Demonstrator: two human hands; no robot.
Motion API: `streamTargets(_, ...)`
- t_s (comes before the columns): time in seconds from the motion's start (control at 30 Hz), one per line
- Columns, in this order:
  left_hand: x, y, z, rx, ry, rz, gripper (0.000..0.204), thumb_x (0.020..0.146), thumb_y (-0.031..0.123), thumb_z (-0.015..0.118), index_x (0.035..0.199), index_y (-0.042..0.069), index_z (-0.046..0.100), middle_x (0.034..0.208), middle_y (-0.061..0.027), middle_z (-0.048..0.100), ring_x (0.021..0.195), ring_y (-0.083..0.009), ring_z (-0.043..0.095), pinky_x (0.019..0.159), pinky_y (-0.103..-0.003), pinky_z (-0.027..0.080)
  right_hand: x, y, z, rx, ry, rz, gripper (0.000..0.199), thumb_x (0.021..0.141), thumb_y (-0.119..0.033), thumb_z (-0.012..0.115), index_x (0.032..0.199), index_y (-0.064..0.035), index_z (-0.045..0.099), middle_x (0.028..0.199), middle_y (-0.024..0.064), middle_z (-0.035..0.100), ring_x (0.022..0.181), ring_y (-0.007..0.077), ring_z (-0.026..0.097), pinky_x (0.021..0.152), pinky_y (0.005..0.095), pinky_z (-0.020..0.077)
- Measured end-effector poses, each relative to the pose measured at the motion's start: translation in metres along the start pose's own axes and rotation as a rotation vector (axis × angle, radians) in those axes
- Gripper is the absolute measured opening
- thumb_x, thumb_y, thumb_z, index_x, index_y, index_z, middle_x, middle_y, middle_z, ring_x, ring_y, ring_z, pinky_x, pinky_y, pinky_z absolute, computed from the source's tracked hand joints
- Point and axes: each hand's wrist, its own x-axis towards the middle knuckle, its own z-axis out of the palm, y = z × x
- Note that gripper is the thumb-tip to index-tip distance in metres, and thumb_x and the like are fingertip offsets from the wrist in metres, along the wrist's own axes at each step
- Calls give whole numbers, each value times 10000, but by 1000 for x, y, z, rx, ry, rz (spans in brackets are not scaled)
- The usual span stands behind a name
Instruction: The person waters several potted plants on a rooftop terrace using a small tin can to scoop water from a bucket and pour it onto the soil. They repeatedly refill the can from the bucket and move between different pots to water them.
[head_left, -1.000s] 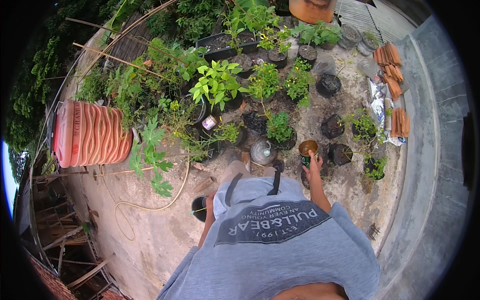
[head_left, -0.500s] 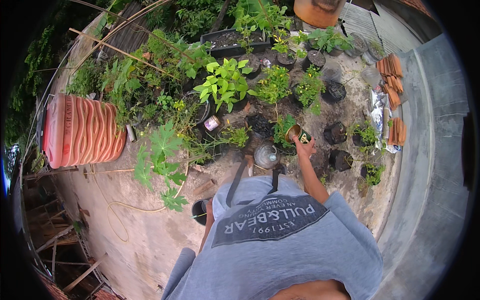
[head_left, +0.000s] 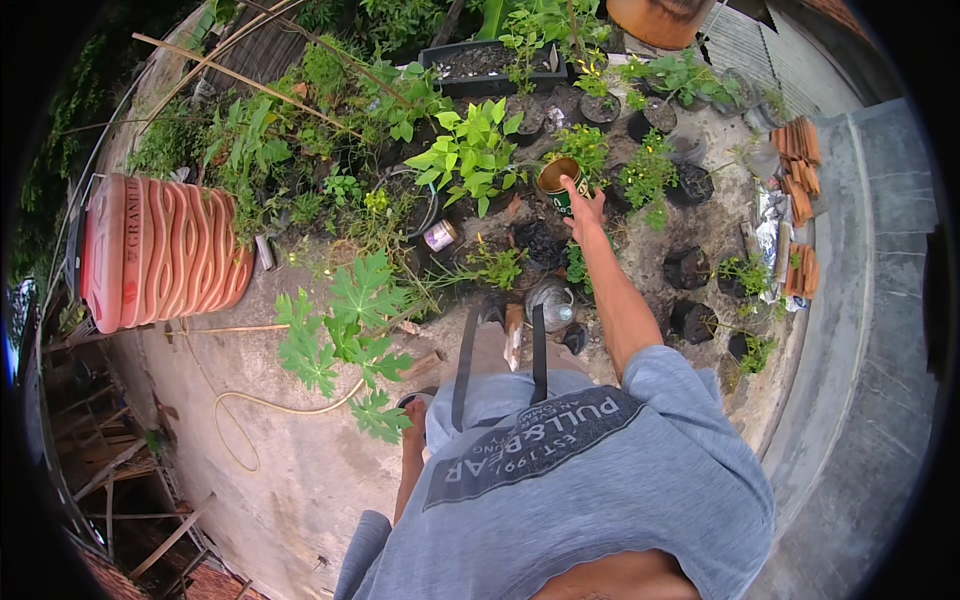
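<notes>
I have the small green can (head_left: 556, 182) up at arm's length, far from my body and a little right of centre, its open gold-rimmed mouth tipped toward the leafy potted plant (head_left: 470, 150) just to its left. My right hand (head_left: 583, 208) is wrapped around the can's lower side, fingers closed on it. My left hand (head_left: 414, 422) hangs low by my hip, near the big lobed leaves (head_left: 345, 330); I cannot tell whether it is clenched or loose. To do this well, I judge the can should tilt slowly and stay low over the soil, so nothing spills onto the concrete floor (head_left: 300, 470). Black nursery pots (head_left: 690, 268) stand to the right, a ribbed orange container (head_left: 165, 250) lies far left, and a pale hose (head_left: 240, 410) loops nearer me.
</notes>
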Motion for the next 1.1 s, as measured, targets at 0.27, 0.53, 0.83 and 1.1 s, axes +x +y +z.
streamTargets(0.27, 14, -41, 18, 77, 85, 59, 290, 931, 300, 654, 1061, 40, 654, 913, -47, 642, 821, -133, 606, 728, -278, 511, 32, 80, -40, 359, -139, 106, 1111, 777, -453, 809, 1542, -114, 79, 1501, 190, 296, 1264, 343, 481, 990, 547, 500)
streamTargets(0.53, 64, -78, 28, -25, 71, 64, 274, 920, 255, 658, 1076, 31, 671, 898, -47, 653, 768, -131, 613, 692, -277, 522, 22, 172, -106, 245, -67, 248, 1199, 714, -416, 857, 1557, -151, 47, 1532, 208, 198, 1328, 342, 402, 993, 563, 471)
streamTargets(0.83, 41, 26, 40, -212, 142, -141, 270, 898, 189, 674, 1113, 25, 663, 931, -58, 663, 804, -152, 637, 702, -284, 556, 29, 156, -69, -193, 143, 141, 1151, 682, -455, 860, 1557, -210, 154, 1510, 254, 122, 1324, 422, 383, 1002, 530, 475)
streamTargets(1.1, 33, -23, 22, 85, 150, -18, 437, 949, 462, 580, 1065, 68, 727, 919, -42, 723, 880, -140, 668, 790, -306, 517, 33, 64, 21, -568, 242, -159, 1152, 620, -414, 884, 1538, -192, 225, 1379, 265, 234, 1189, 475, 457, 980, 544, 458)
